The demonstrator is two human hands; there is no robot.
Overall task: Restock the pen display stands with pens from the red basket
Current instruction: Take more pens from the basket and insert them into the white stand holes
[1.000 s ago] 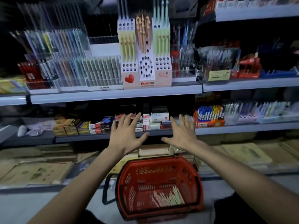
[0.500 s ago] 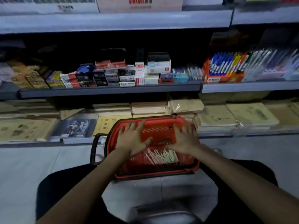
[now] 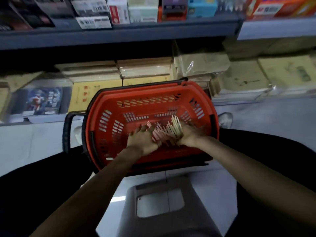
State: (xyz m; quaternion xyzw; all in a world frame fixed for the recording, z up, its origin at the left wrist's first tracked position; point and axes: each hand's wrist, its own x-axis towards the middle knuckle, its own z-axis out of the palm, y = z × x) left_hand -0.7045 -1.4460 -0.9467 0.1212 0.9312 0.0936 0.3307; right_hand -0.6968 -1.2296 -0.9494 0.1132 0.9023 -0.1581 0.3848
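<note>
1. Pink and cream slim pens (image 3: 168, 132) heaped loose at the bottom of the red slotted plastic basket (image 3: 106, 106), toward its near right side; lying between both hands.
2. Red basket set on the pale tiled floor (image 3: 34, 142), just in front of the lowest shelf; black loop handle (image 3: 67, 132) folded out to the left.
3. Left hand (image 3: 142, 140) inside the basket, palm down, fingers stretched forward and relaxed, touching the left edge of the pens; nothing clasped.
4. Right hand (image 3: 190, 135) inside the basket against the right edge of the heap, cream pens rising over it; fingers blurred and partly hidden, so grip impossible to tell.
5. Grey plastic stool (image 3: 164, 202) nearest the camera, between two dark-clad legs.
6. Stacks of brown paper packs in clear wrap (image 3: 201, 65) on the lowest shelf behind the basket; small printed boxes (image 3: 143, 9) lined up on the grey shelf above.
</note>
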